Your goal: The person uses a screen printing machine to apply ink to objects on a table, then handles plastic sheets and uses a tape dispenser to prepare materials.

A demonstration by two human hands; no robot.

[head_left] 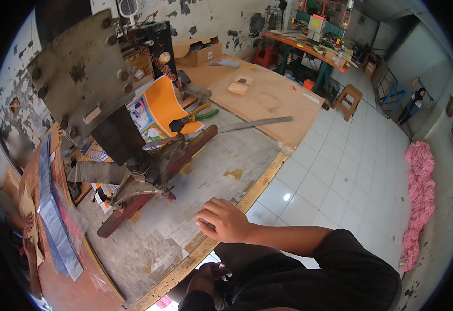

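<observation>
My right hand [225,222] rests at the front edge of a worn grey metal-topped table [185,217], its fingers curled in; whatever lies inside them, if anything, is hidden. Below the table edge, near my lap, my left hand [213,271] is in shadow with its fingers bent, and I cannot make out what it holds. Beyond my right hand stands a machine [138,166] with a bolted metal plate [84,72] and a long red-edged bar [185,158] just over the tabletop. Green-and-yellow-handled pliers [198,115] and a grey metal strip [257,123] lie behind the bar.
An orange printed sheet [167,106] curls behind the machine. A cardboard box [200,52] and a small wooden block [240,85] sit on the far board. Blue strips [55,207] lie at left, near another person's hands [27,228]. A stool [347,101] and pink bundle [418,202] stand right.
</observation>
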